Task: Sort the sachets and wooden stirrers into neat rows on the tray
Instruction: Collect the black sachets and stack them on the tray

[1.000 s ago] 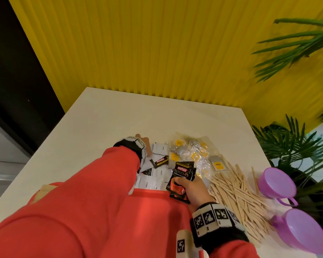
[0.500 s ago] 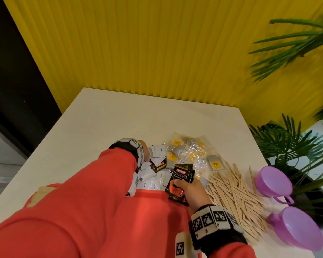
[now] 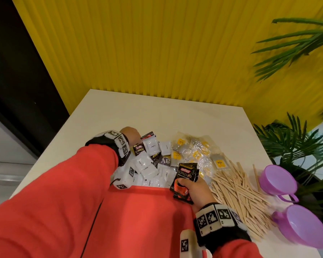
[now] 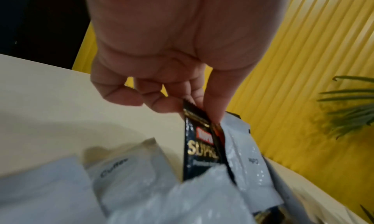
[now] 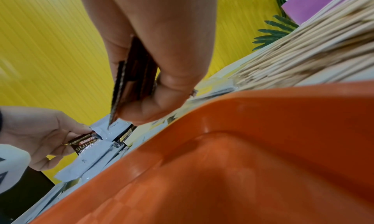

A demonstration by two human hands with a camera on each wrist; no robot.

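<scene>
Far table [image 3: 157, 110] bare; stirrers [image 3: 237, 190], cups [image 3: 278, 179] crowd right side

The right hand [image 5: 161, 54] grips a few dark sachets [image 5: 131, 77] edge-on between thumb and fingers, just above the rim of the orange tray [image 5: 253, 155]. At the left, the left hand [image 5: 40, 134] pinches a black coffee sachet [image 5: 85, 143] lying among white sachets [image 5: 91, 160] beside the tray. Wooden stirrers [image 5: 303, 51] lie heaped at the upper right, a purple cup [image 5: 311, 5] beyond them.
</scene>
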